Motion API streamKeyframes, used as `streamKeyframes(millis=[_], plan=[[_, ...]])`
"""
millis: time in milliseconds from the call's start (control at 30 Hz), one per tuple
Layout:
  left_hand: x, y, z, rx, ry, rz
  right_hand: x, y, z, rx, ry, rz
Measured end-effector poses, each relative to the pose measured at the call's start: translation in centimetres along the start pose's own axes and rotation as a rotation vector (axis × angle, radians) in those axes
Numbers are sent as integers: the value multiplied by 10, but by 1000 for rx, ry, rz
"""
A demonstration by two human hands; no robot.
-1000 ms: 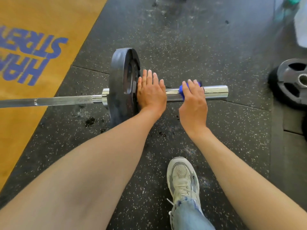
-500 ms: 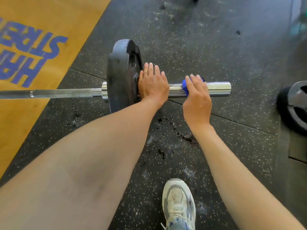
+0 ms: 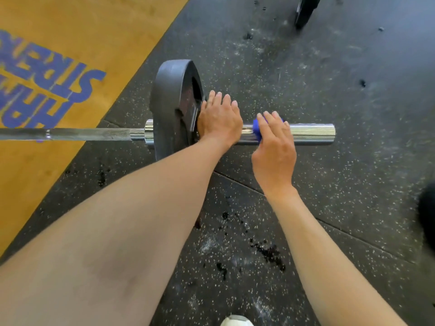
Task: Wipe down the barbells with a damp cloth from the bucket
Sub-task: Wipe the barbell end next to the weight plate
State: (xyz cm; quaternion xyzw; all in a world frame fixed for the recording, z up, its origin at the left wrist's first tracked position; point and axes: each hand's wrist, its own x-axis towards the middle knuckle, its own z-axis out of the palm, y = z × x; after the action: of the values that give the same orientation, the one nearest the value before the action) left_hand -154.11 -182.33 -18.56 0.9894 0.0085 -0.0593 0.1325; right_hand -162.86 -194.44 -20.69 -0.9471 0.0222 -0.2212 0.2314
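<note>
View down at a barbell [image 3: 294,134] lying across a black rubber gym floor [image 3: 329,78], w/ a dark weight plate [image 3: 169,107] on its chrome sleeve. Left hand [image 3: 220,121] rests on the sleeve right against the plate, fingers straight & close together. Right hand [image 3: 274,149] sits on the sleeve farther from the plate, fingers [image 3: 273,120] lightly spread over a blue cloth [image 3: 257,130], pressing it to the sleeve. Dark wet spots [image 3: 268,251] on the floor nearer the viewer than the barbell. Orange platform [image 3: 58,55] w/ blue lettering beyond the plate's other side.
</note>
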Motion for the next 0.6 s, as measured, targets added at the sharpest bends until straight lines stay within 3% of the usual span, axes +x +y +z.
streamKeyframes(millis=[67,233,367,500,600], plan=[[16,0,0,-2,15,6,17,-2,5,23,50,177],[55,4,0,-42,20,-21,44,-2,23,33,-39,-93],[83,5,-1,-73,17,-29,72,16,26,23,66,197],[106,4,0,-57,35,-36,75,13,38,39,-40,-118],[115,3,-1,-48,27,-42,96,33,33,24,60,138]])
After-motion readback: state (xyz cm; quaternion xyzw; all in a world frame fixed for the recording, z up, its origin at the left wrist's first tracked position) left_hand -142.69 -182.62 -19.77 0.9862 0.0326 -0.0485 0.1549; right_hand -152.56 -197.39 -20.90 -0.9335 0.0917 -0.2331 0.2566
